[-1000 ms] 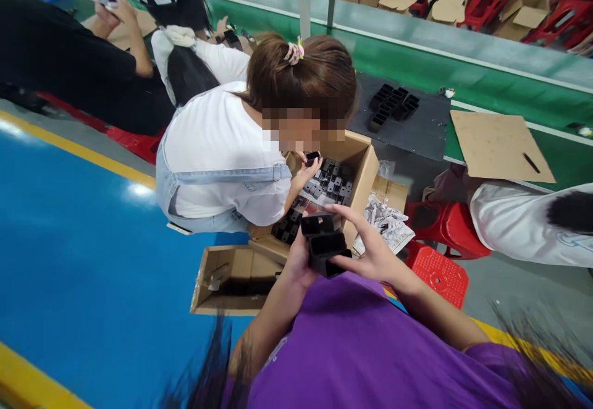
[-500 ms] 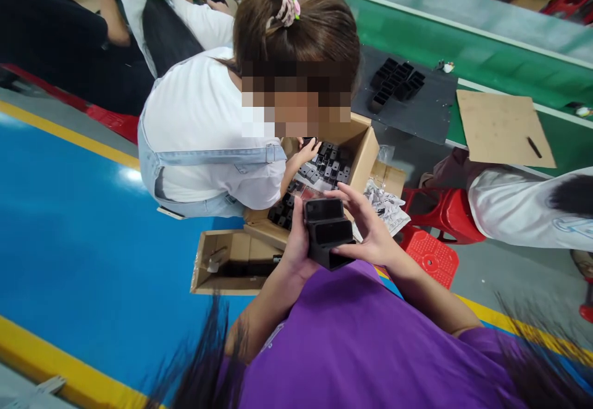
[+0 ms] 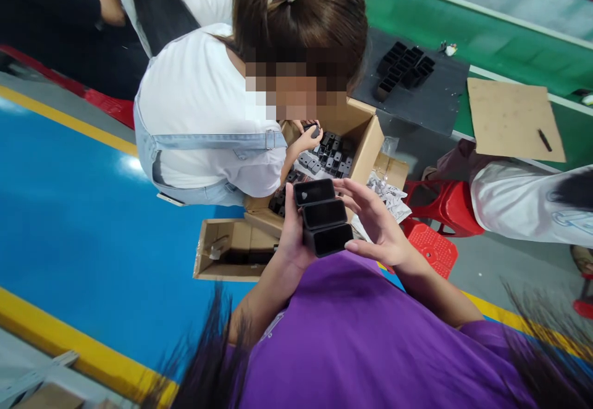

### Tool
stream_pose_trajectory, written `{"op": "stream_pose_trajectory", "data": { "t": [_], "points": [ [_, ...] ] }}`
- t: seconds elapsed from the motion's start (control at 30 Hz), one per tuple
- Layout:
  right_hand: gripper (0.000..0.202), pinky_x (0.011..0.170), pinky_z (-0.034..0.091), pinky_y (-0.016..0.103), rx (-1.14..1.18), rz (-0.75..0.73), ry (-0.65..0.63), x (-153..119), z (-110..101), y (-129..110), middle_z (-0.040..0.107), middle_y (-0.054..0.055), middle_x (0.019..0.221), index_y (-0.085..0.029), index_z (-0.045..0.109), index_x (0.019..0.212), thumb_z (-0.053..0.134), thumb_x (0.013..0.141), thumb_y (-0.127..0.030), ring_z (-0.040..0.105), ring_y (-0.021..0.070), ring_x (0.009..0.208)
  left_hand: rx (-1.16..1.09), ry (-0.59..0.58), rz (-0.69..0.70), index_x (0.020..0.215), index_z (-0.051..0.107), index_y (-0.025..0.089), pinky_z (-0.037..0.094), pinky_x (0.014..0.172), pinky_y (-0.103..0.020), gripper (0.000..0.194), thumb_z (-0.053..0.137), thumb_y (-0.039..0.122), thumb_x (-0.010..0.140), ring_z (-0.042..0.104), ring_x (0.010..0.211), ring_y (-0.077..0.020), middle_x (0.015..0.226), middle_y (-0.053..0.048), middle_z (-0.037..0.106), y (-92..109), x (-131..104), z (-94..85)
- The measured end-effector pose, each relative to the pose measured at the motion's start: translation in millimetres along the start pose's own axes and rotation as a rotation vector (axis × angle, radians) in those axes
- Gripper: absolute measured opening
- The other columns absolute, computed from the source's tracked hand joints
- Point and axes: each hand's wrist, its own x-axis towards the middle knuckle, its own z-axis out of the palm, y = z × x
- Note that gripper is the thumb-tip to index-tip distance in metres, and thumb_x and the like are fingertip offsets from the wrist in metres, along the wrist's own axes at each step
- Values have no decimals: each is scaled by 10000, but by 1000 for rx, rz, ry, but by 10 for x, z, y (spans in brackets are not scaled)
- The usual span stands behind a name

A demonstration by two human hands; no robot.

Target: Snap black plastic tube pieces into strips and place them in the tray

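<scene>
Three black open-ended rectangular cases lie side by side in a stepped row, their dark hollow openings facing up toward me. My left hand holds them from the left and below, its thumb along the left edge. At their right side is my right hand, with its fingers apart and fingertips at the right edges of the cases. Just beyond my hands, a large cardboard box contains many small black pieces.
A person in a white shirt leans over the large box, hands inside it. A smaller cardboard box is at the lower left. Red stools stand at right. More black cases rest on a dark mat.
The cases have tilted so that their openings face me more fully. My right hand's fingers have spread and shifted slightly right. The view has moved a little.
</scene>
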Motion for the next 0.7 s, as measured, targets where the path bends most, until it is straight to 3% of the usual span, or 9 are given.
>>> {"op": "stream_pose_trajectory", "data": {
  "t": [0.4, 0.7],
  "points": [
    [676, 1267, 399, 540, 100, 7, 14, -44, -42, -8, 408, 35, 1647, -400, 341, 1569, 640, 971, -503, 415, 281, 1538, -28, -18, -36, 1008, 729, 162, 564, 661, -330, 760, 223, 728, 1020, 689, 696, -206, 863, -85, 750, -46, 22, -39],
    [616, 1235, 442, 555, 9, 8, 37, -11, -81, 3, 449, 50, 1607, -370, 405, 1548, 602, 985, -523, 424, 300, 1520, -15, -5, -15, 1042, 732, 147, 563, 644, -317, 788, 188, 717, 1028, 712, 681, -208, 832, -84, 758, -31, 47, -57]
  ]
}}
